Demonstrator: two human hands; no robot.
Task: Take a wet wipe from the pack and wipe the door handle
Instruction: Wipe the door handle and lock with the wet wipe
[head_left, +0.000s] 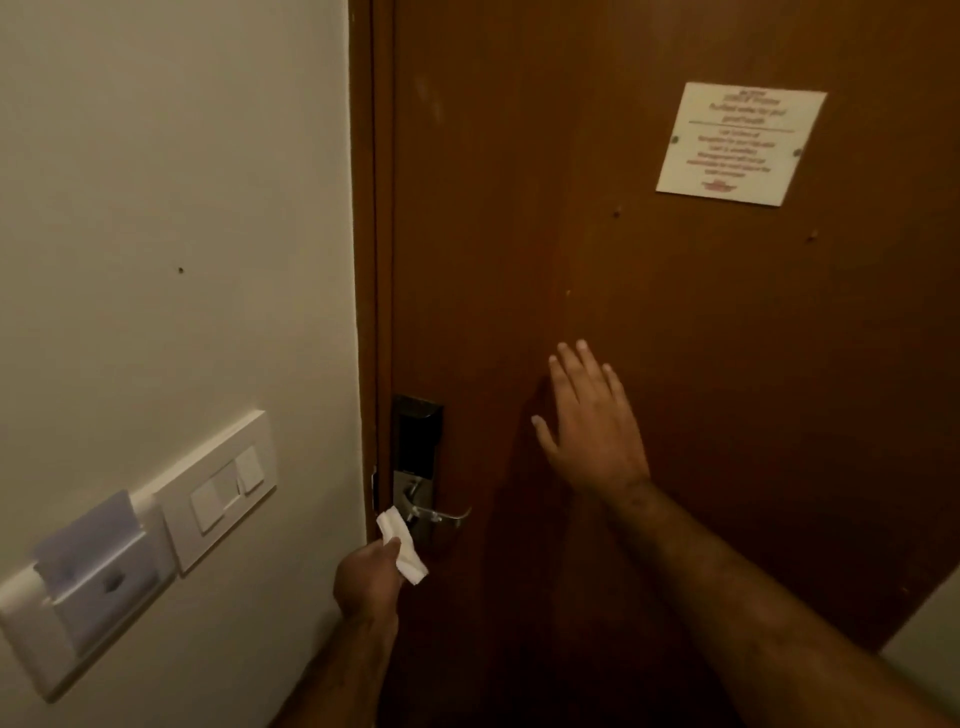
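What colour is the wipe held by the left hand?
White, clearest in the head view: the wet wipe pinched in the left hand.

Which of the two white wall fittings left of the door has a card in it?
The lower-left one, the key-card holder, with a pale card standing in its slot. The switch plate beside it, nearer the door, has only rocker switches.

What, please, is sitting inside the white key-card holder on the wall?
A pale, slightly translucent card stands in the white key-card holder, its upper part sticking out. Its lower part is hidden within the slot, and any print is too blurred to read.
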